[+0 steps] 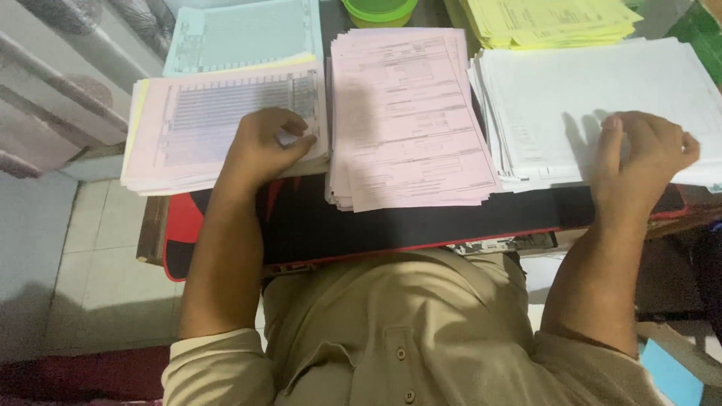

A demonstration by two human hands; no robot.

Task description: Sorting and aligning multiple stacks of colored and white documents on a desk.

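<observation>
Cluttered bench (pixel 301 225): left hand (pixel 263 146) pinching pink printed form stack (pixel 210 128) corner for lifting, right hand (pixel 639 158) splayed flat, steadying white paper stack (pixel 602 90).

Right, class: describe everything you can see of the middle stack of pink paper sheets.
The pink stack is a thick pile of printed forms with boxes and lines, too small to make out. Its sheets are fanned unevenly, edges stepped at the bottom and sides. It lies flat, slightly tilted, its lower part on a black mat with red trim, between two other stacks. Neither hand touches it: the left hand and right hand rest on the neighbouring stacks.
</observation>
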